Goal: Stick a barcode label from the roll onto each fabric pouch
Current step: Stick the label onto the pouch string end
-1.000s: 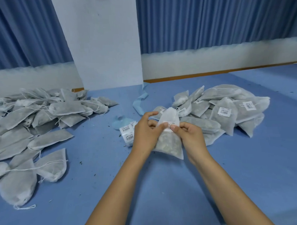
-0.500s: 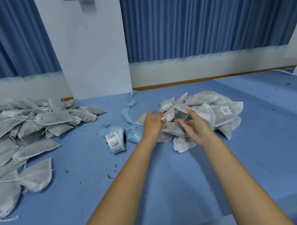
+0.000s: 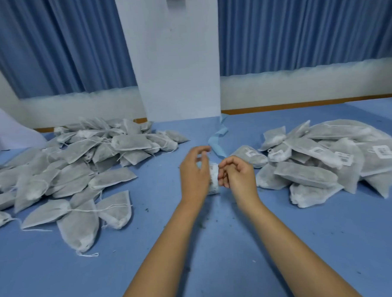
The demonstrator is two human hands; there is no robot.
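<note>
A white label roll (image 3: 213,179) printed with barcodes stands on the blue table (image 3: 217,255) between my hands. My left hand (image 3: 193,173) curls round its left side and hides most of it, with thumb and forefinger raised and blurred above it. The curled fingertips of my right hand (image 3: 235,176) pinch at the roll's right face. On the left lies a heap of plain grey fabric pouches (image 3: 79,167) with drawstrings. Another heap of pouches (image 3: 326,163) on the right carries white barcode labels.
A blue backing strip (image 3: 217,141) trails from behind the roll toward a white pillar (image 3: 175,59). Blue curtains hang behind the table. Something white (image 3: 5,134) sits at the far left edge. Dark crumbs dot the cloth near my forearms.
My hands let the labelled pouch go onto the right heap and came left to the label roll. The view swung left, so both heaps now appear further right.
</note>
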